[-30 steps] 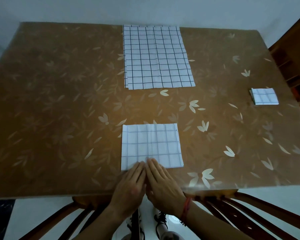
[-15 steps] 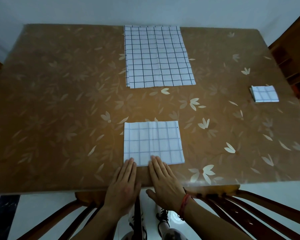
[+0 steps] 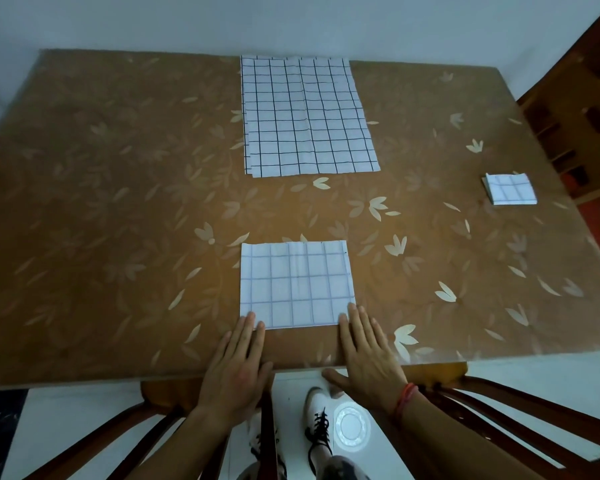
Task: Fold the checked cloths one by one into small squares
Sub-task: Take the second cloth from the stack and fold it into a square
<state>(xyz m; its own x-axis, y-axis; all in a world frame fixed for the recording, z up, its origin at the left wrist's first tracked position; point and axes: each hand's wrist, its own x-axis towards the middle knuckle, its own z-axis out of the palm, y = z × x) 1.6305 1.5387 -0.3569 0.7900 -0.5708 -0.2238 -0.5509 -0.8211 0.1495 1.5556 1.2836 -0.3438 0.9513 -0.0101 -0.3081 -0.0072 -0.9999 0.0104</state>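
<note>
A half-folded white checked cloth (image 3: 297, 284) lies flat near the table's front edge. My left hand (image 3: 236, 368) rests palm down with its fingertips on the cloth's near left corner. My right hand (image 3: 368, 355) lies flat too, fingertips on the near right corner. Neither hand grips anything. A stack of unfolded checked cloths (image 3: 305, 116) lies at the far middle of the table. One small folded square (image 3: 510, 188) sits at the right side.
The brown table (image 3: 118, 202) has a leaf pattern under a glossy cover. Wooden chair rails (image 3: 516, 417) stand below the near edge. A wooden shelf (image 3: 575, 109) stands at the far right. My shoes and a white floor show below.
My hands have slid apart along the cloth's near edge, from touching at the middle out to its two near corners. The cloth has stayed flat.
</note>
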